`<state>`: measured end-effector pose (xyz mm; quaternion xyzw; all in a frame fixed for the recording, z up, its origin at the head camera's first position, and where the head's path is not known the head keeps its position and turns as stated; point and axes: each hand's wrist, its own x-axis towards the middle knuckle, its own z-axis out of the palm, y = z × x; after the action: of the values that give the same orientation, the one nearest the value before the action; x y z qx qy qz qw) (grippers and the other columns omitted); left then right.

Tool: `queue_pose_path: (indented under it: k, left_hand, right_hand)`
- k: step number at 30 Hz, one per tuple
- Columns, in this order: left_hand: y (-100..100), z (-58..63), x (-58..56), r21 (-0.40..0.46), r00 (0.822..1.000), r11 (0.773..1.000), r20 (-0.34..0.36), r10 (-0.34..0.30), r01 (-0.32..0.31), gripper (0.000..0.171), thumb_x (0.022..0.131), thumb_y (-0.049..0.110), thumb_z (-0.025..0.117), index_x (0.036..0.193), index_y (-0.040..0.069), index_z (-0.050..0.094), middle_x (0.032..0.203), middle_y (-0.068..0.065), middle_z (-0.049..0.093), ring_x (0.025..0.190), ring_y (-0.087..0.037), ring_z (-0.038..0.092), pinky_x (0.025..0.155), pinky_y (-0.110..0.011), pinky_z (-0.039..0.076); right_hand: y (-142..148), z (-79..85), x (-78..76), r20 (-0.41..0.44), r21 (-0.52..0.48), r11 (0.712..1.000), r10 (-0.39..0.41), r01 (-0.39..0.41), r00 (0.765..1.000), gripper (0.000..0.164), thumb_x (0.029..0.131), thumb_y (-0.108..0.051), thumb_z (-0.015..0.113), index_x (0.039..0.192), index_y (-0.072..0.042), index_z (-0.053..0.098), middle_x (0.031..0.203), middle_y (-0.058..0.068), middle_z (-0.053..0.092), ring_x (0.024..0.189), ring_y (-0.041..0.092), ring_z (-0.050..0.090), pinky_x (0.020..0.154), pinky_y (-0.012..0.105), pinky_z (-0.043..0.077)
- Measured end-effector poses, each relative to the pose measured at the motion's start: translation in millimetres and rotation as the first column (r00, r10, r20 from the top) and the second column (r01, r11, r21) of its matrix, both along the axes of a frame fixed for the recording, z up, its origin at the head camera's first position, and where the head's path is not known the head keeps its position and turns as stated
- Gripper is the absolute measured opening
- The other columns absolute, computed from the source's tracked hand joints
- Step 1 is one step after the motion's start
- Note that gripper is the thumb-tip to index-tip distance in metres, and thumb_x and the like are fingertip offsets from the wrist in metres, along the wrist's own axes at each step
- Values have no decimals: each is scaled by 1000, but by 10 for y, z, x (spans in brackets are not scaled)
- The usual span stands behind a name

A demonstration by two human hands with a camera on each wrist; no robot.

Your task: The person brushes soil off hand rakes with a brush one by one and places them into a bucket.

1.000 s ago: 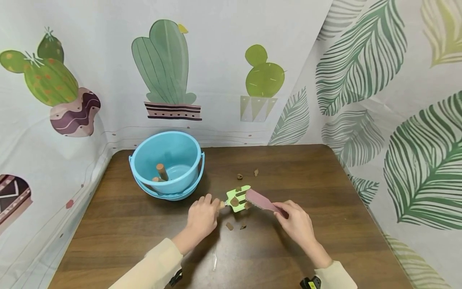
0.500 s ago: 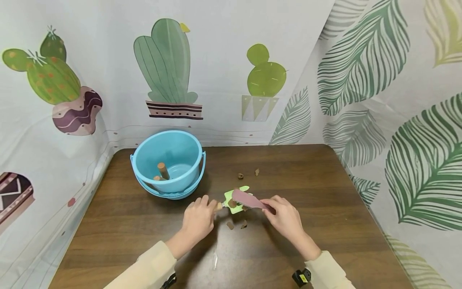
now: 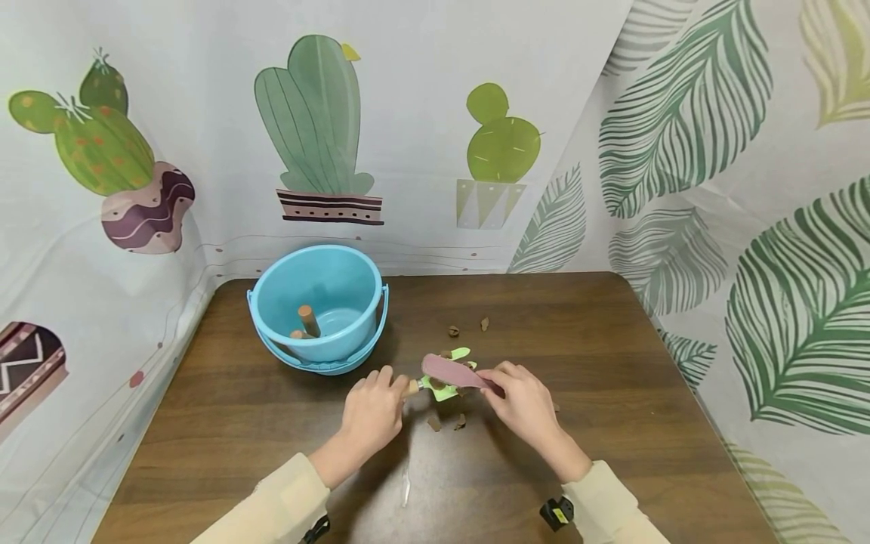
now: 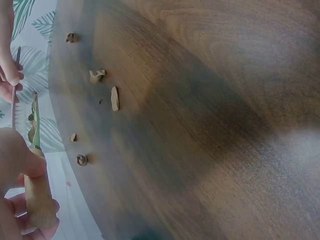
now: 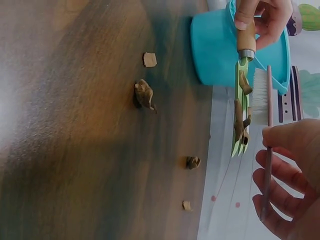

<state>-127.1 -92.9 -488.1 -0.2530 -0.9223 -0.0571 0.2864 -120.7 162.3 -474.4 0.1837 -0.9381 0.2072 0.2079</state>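
My left hand (image 3: 372, 408) grips the wooden handle (image 5: 246, 37) of a small green garden fork (image 3: 445, 394). Several brown dried bits (image 5: 239, 116) lie on its tines. With thumb and fingers, my right hand (image 3: 522, 400) pinches the thin handle of a pink brush (image 3: 448, 371). The brush lies over the fork in the head view and hides part of it. Its white bristles (image 5: 259, 95) face the fork in the right wrist view; whether they touch the bits I cannot tell.
A light-blue bucket (image 3: 343, 350) stands at the back left, with brown cylinders (image 3: 309, 321) inside. Loose brown scraps lie around the fork, among them a flat piece (image 4: 115, 98) and a curled one (image 5: 144, 94). A printed cloth (image 3: 421, 151) hangs behind the table (image 3: 612, 347).
My right hand and the brush have moved left across the fork, from its tine tips toward its handle. The left hand has shifted slightly left with the fork.
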Motion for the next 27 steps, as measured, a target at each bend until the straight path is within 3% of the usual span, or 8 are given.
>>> queue_pose_path:
  k: [12, 27]
  left_hand:
    - [16, 12, -6, 4, 1000, 1000, 2, 0, 0, 20, 64, 16, 72, 76, 10, 57, 67, -4, 44, 58, -23, 48, 47, -29, 35]
    - [18, 23, -75, 46, 998, 998, -19, 53, -52, 17, 66, 13, 69, 78, 9, 57, 66, -5, 44, 57, -24, 47, 46, -30, 35]
  right_hand:
    - [-59, 49, -31, 8, 35, 999, -18, 18, 1000, 24, 71, -16, 76, 94, -21, 72, 79, -9, 61, 65, 8, 50, 52, 25, 41]
    - [-110, 117, -3, 54, 6, 999, -52, 52, 997, 21, 71, -16, 75, 92, -19, 73, 77, -8, 62, 61, 8, 50, 49, 27, 41]
